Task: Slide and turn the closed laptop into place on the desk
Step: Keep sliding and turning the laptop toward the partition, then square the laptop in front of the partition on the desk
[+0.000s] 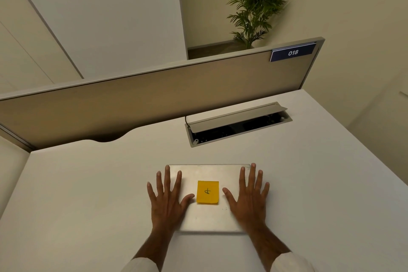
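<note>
Left hand [169, 200] and right hand [249, 196] are pressing flat, fingers splayed, gripping nothing, on the stiff, probably slippery closed laptop [207, 216] at lower centre.

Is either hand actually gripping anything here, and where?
Nothing is gripped. Left hand and right hand lie flat, fingers spread, on the closed laptop's lid, near its side edges.

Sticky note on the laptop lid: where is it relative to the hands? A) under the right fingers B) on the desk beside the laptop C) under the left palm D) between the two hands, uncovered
D: the yellow sticky note sits on the closed laptop lid, in the gap between the left hand and right hand, both spread flat.
</note>
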The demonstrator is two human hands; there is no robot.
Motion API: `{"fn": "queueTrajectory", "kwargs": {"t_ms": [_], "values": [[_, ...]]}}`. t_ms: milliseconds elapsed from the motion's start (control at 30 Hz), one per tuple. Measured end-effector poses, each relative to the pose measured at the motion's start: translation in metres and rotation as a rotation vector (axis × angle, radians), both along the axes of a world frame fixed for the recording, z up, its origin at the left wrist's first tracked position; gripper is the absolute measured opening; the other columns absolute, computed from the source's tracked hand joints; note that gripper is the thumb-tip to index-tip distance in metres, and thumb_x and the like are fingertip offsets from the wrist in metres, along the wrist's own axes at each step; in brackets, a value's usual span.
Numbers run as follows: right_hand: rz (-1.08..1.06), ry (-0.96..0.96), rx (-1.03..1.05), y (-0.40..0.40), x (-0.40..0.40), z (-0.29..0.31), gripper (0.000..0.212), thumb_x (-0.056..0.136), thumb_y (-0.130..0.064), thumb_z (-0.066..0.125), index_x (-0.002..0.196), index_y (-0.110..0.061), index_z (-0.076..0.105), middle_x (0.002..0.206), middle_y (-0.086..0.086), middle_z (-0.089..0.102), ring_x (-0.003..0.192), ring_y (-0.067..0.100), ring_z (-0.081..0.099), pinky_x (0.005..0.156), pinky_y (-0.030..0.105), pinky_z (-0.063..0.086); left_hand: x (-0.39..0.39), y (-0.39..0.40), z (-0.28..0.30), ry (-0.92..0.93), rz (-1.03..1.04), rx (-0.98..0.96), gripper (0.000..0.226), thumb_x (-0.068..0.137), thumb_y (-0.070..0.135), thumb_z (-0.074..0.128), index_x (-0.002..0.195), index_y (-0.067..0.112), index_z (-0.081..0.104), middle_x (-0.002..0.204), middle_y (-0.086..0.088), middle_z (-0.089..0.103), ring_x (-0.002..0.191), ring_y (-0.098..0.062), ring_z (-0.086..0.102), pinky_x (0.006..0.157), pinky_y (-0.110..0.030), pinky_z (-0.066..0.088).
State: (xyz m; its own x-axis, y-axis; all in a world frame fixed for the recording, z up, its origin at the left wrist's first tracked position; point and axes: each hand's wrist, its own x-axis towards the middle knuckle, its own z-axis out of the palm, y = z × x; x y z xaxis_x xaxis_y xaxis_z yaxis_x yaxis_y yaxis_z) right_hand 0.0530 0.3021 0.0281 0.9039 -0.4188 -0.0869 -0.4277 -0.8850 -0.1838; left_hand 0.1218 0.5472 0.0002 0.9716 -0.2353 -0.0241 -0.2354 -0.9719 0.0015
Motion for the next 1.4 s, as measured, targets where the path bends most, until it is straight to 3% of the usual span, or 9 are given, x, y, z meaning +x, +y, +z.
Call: {"fn": "queueTrajectory", "kwargs": {"t_ms": [100, 167, 233, 300, 367, 500, 767, 1067, 1400], "values": [[-0.020, 0.067, 0.014, 0.001, -0.001, 0.003, 0.101, 0.076, -0.083, -0.004, 0.156, -0.022, -0.008, 0.165, 0.015, -0.014, 0.152, 0.041, 0.009, 0.118, 0.064, 0.019, 0.000, -0.002, 0.003, 0.050, 0.047, 0.017, 0.095, 0.086, 0.087, 0.023, 0.161, 0.034, -0.001, 0.170, -0.012, -0.013, 0.156, -0.042, 0.005, 0.120, -0.067, 0.005], [-0.042, 0.099, -0.007, 0.002, -0.003, 0.002, 0.105, 0.070, -0.082, -0.018, 0.156, -0.022, -0.014, 0.166, 0.016, -0.015, 0.148, 0.039, 0.022, 0.115, 0.057, 0.031, -0.001, -0.003, 0.006, 0.095, 0.105, 0.041, 0.092, 0.085, 0.087, 0.008, 0.157, 0.036, -0.017, 0.169, -0.017, -0.014, 0.151, -0.042, 0.023, 0.117, -0.061, 0.025], [-0.058, 0.102, -0.023, 0.003, -0.004, -0.001, 0.112, 0.061, -0.081, -0.029, 0.156, -0.023, -0.014, 0.166, 0.017, -0.007, 0.141, 0.033, 0.033, 0.110, 0.050, 0.039, -0.002, -0.004, 0.010, 0.106, 0.142, 0.054, 0.091, 0.079, 0.085, -0.009, 0.155, 0.036, -0.022, 0.167, -0.022, 0.006, 0.135, -0.036, 0.041, 0.101, -0.049, 0.044], [-0.064, 0.115, -0.042, 0.003, -0.005, -0.004, 0.117, 0.057, -0.080, -0.033, 0.157, -0.023, -0.011, 0.166, 0.017, 0.005, 0.137, 0.030, 0.038, 0.108, 0.046, 0.042, -0.003, -0.004, 0.009, 0.071, 0.125, 0.063, 0.099, 0.072, 0.083, -0.021, 0.159, 0.036, -0.015, 0.151, -0.018, 0.032, 0.118, -0.028, 0.047, 0.087, -0.039, 0.048], [-0.065, 0.136, -0.063, 0.003, -0.007, -0.008, 0.117, 0.058, -0.081, -0.030, 0.157, -0.023, -0.006, 0.161, 0.016, 0.017, 0.132, 0.028, 0.041, 0.103, 0.042, 0.044, -0.003, -0.003, 0.006, 0.063, 0.109, 0.067, 0.105, 0.067, 0.082, -0.028, 0.160, 0.036, -0.008, 0.133, -0.011, 0.041, 0.108, -0.023, 0.047, 0.081, -0.034, 0.046], [-0.074, 0.160, -0.064, 0.003, -0.006, -0.011, 0.107, 0.069, -0.083, -0.013, 0.157, -0.024, 0.001, 0.149, 0.013, 0.032, 0.125, 0.024, 0.043, 0.096, 0.039, 0.049, -0.001, -0.007, 0.006, 0.086, 0.123, 0.080, 0.106, 0.068, 0.083, -0.021, 0.160, 0.035, 0.001, 0.127, -0.006, 0.043, 0.104, -0.020, 0.049, 0.078, -0.032, 0.048], [-0.127, 0.116, 0.004, 0.004, -0.003, -0.016, 0.095, 0.083, -0.082, 0.017, 0.157, -0.023, 0.008, 0.146, 0.013, 0.034, 0.125, 0.025, 0.043, 0.096, 0.040, 0.051, -0.003, -0.019, 0.011, 0.173, 0.244, 0.004, 0.100, 0.076, 0.088, 0.002, 0.160, 0.034, 0.005, 0.130, -0.007, 0.043, 0.110, -0.021, 0.049, 0.085, -0.035, 0.051], [-0.184, 0.011, 0.053, 0.002, 0.001, -0.014, 0.094, 0.082, -0.084, 0.023, 0.155, -0.025, 0.017, 0.132, 0.014, 0.042, 0.112, 0.024, 0.050, 0.087, 0.037, 0.055, 0.002, -0.018, 0.017, 0.204, 0.338, -0.122, 0.109, 0.070, 0.099, 0.013, 0.159, 0.037, 0.008, 0.119, -0.010, 0.041, 0.108, -0.027, 0.047, 0.086, -0.038, 0.047], [-0.168, -0.009, 0.084, -0.003, 0.003, -0.008, 0.097, 0.081, -0.085, 0.025, 0.156, -0.028, 0.009, 0.131, 0.013, 0.041, 0.108, 0.020, 0.052, 0.086, 0.033, 0.057, 0.002, -0.013, 0.020, 0.290, 0.386, -0.361, 0.114, 0.064, 0.103, 0.032, 0.157, 0.047, -0.001, 0.126, -0.012, 0.043, 0.118, -0.032, 0.047, 0.086, -0.044, 0.050]]}}
